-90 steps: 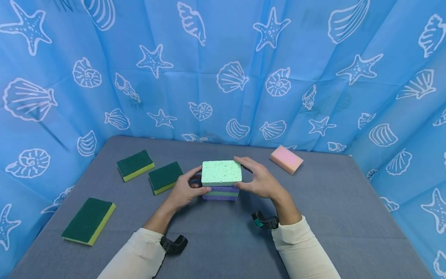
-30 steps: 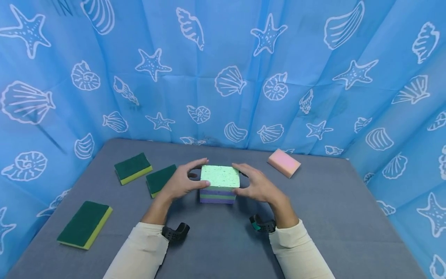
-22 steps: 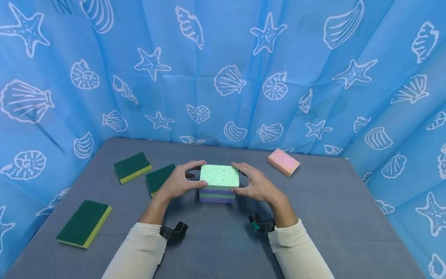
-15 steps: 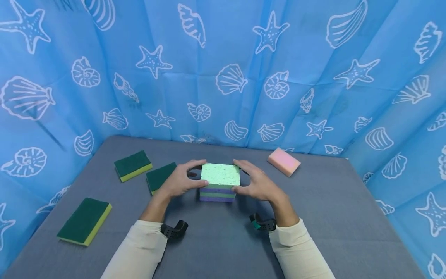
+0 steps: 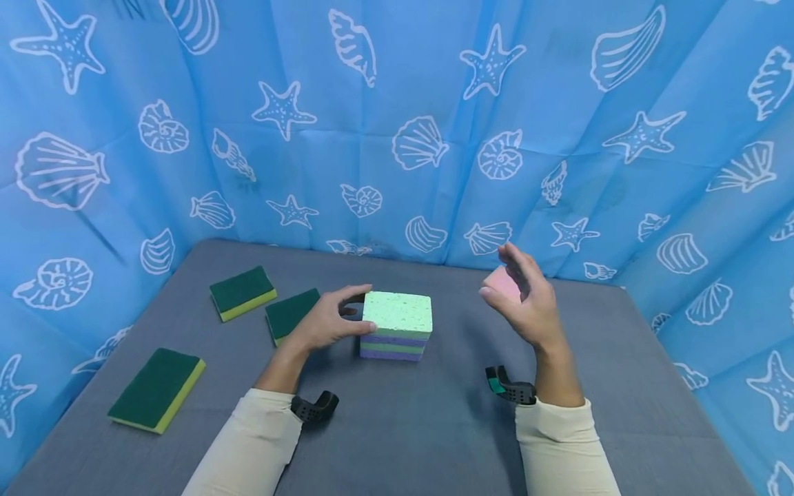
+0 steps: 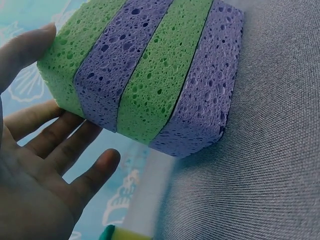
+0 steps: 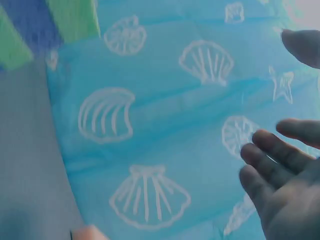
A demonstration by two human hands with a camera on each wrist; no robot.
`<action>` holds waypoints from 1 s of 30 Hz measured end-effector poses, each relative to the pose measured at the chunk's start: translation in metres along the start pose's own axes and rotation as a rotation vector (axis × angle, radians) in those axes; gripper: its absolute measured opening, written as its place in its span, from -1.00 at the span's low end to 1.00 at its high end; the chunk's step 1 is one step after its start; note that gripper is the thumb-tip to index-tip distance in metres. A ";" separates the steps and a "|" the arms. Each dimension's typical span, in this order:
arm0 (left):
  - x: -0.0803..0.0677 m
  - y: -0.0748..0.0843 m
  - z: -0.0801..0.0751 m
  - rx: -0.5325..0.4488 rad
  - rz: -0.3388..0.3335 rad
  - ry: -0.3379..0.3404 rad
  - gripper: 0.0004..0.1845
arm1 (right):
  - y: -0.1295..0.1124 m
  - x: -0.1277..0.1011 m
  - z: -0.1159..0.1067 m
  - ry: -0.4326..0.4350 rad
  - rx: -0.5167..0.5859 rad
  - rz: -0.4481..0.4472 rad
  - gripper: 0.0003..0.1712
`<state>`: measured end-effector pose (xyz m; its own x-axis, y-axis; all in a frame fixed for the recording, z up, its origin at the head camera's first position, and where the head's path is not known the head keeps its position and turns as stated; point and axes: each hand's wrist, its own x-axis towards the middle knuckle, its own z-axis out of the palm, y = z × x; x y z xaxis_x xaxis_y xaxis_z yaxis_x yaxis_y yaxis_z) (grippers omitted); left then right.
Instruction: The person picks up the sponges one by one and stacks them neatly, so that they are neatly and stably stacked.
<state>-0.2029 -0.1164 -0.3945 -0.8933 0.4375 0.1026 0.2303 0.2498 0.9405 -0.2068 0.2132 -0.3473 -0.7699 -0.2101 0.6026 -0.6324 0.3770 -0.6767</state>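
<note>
While left grip (image 5: 322,324) touches sponge stack (image 5: 395,325), right grip (image 5: 527,306) apart

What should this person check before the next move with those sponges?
1. Four-layer green and purple sponge stack square on the grey table: ok, layers look aligned.
2. Left hand steadying the stack: ok, thumb and fingers touch its side.
3. Right hand free: ok, raised, fingers relaxed, holding nothing.
4. Pink rectangular sponge reachable: ok, just beyond the right hand.
5. Pink sponge already touched: cannot tell, the hand partly hides it.
</note>
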 end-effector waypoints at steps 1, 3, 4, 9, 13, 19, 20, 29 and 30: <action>0.000 0.000 0.000 0.001 -0.003 -0.001 -0.27 | -0.003 0.000 -0.003 0.030 -0.008 0.009 -0.13; 0.000 0.000 0.000 0.003 -0.008 0.001 -0.27 | -0.006 0.000 -0.009 0.065 -0.019 0.036 -0.12; 0.001 0.001 0.000 0.004 -0.010 0.002 -0.27 | -0.005 0.000 -0.011 0.079 -0.028 0.055 -0.12; 0.002 0.000 0.000 -0.006 -0.013 0.007 -0.28 | 0.027 -0.003 -0.024 0.098 -0.089 0.119 -0.04; 0.002 -0.001 0.000 -0.012 -0.016 0.006 -0.28 | 0.059 -0.007 -0.035 0.084 -0.137 0.179 0.03; 0.002 -0.002 0.001 -0.021 -0.021 0.006 -0.28 | 0.086 -0.014 -0.047 0.116 -0.174 0.304 0.08; 0.002 -0.002 0.001 -0.019 -0.022 0.008 -0.28 | 0.089 -0.015 -0.048 0.123 -0.179 0.325 0.08; 0.003 -0.001 0.002 -0.013 -0.015 0.009 -0.29 | 0.115 -0.027 -0.049 0.140 -0.204 0.471 0.14; 0.002 -0.001 0.002 -0.012 -0.015 0.009 -0.29 | 0.119 -0.028 -0.049 0.136 -0.210 0.481 0.14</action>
<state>-0.2049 -0.1143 -0.3961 -0.9002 0.4259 0.0910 0.2120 0.2461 0.9458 -0.2563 0.3079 -0.4244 -0.9414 0.1443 0.3049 -0.1703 0.5769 -0.7989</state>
